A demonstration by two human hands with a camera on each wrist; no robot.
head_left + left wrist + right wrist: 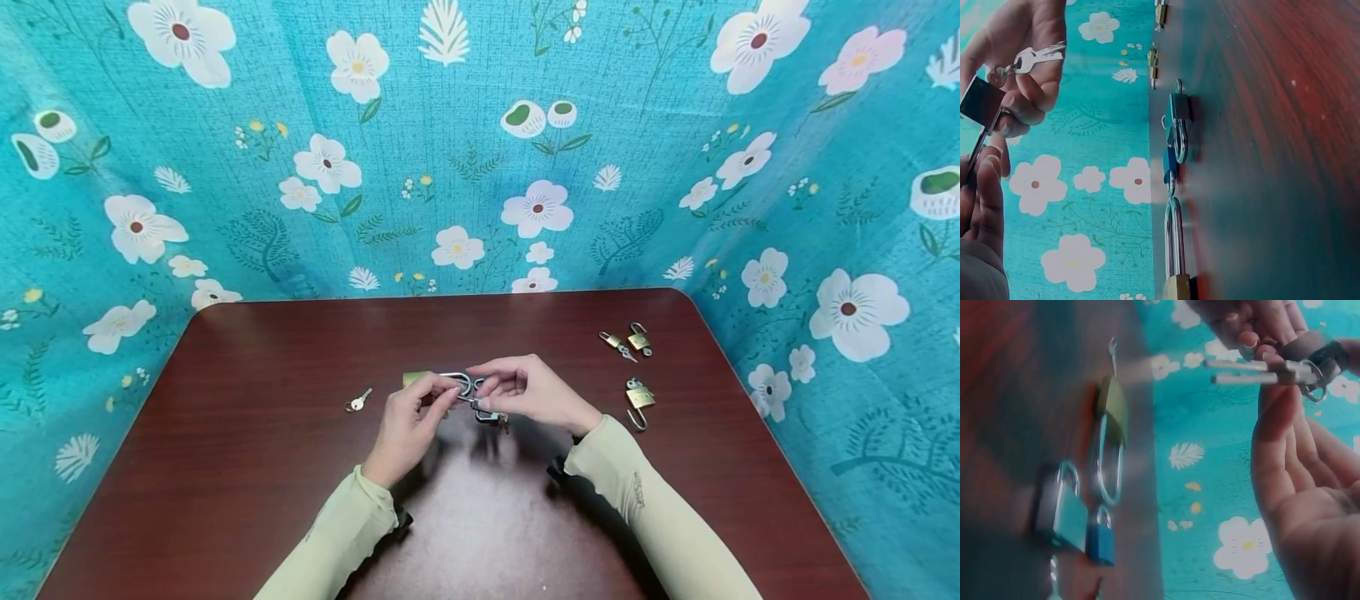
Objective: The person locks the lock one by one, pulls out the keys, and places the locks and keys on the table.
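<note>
Between the two hands is a small dark-bodied padlock (982, 101), held up over the table. My left hand (408, 421) pinches its metal shackle (977, 147) between thumb and fingers. On the other side, my right hand (536, 390) grips the body with its fingertips. Keys (1241, 372) dangle from a ring at the body's end, beside the right fingers. Below the hands lie a brass padlock (415, 378) with a long shackle, a silver padlock (1063, 515) and a small blue padlock (1102, 540). The hands partly cover these in the head view.
Left of the hands lies a loose key (358, 403) on a ring. Toward the right edge, brass padlocks lie on the table: one (639, 340) with its shackle swung out, a smaller one (611, 339) with keys, and another (640, 396) nearer me. A flowered curtain (480, 167) encloses the table.
</note>
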